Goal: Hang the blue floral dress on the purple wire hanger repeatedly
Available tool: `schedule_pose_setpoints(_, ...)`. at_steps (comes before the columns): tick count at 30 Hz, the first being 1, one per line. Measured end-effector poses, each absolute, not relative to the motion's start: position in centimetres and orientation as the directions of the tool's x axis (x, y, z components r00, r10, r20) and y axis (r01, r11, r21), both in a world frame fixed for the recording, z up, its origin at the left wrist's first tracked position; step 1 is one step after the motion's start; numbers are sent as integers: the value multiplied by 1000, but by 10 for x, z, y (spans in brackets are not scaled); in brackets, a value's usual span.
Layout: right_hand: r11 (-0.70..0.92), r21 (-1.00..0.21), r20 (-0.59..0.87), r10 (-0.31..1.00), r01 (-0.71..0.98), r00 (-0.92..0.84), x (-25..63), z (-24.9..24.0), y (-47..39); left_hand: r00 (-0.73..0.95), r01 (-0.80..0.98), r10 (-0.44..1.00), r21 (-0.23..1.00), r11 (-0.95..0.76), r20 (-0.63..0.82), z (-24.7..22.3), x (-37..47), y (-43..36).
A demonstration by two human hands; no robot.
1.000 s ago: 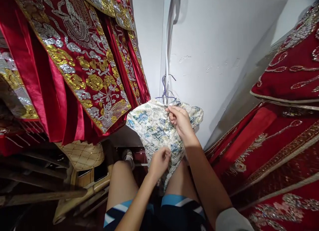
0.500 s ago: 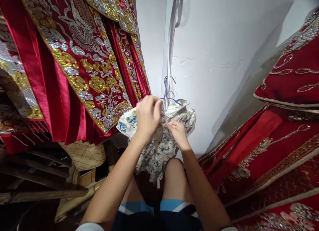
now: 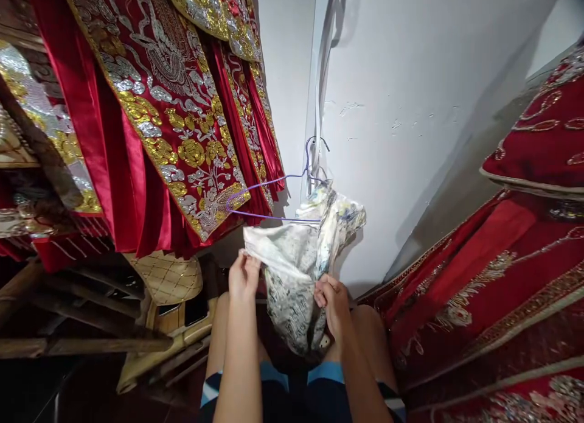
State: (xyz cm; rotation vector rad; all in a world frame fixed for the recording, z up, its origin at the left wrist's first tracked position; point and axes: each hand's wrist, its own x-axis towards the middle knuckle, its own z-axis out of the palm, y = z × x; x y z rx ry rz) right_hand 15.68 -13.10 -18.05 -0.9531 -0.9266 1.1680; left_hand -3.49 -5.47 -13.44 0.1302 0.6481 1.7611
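A white floral garment (image 3: pixel 292 258) hangs by its right side from a purple wire hanger (image 3: pixel 269 182), whose left arm is bare. The hanger's hook is up by a pale vertical strip (image 3: pixel 317 88) on the wall. Pinched in my left hand (image 3: pixel 244 274) is the garment's left upper edge, below the bare end of the hanger. My right hand (image 3: pixel 331 295) has its fingers closed on the garment's middle front edge. The cloth's lower part droops between my forearms, above my knees.
Red embroidered costumes with gold and silver sequins (image 3: pixel 182 125) hang at the left. More red beaded garments (image 3: pixel 483 271) fill the right side. A bamboo chair or frame (image 3: pixel 104 347) stands at the lower left, with a cream quilted cloth (image 3: pixel 168 277) over it.
The garment's left side has come off the hanger, baring its left arm. My left hand has moved down and left with the cloth's edge; my right hand has moved lower.
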Motion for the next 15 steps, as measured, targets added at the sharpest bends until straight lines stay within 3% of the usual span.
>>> schedule_pose_setpoints(5, -10, -997, -1, 993, -79, -117, 188, -190, -143, -252, -863, 921, 499, -75, -298, -167, 1, -84)
schedule_pose_setpoints(8, -81, -994, -99, 952, 72, -288, 198, -187, -148, -154, -832, 982, 550, -71, -105, -157, 19, -99)
schedule_pose_setpoints(10, -63, -994, -82, 969, 89, -233, 199, -181, -146, -44, -787, 993, 608, -101, 107, -143, 28, -112)
schedule_pose_setpoints(12, -11, -1000, -12, 998, 9, -67, 196, -176, -142, 89, -704, 957, 697, -136, 277, -127, 36, -127)
schedule_pose_setpoints(15, 81, -995, 79, 996, -57, 39, 193, -175, -141, 335, -417, 846, 870, -261, 414, -107, 47, -152)
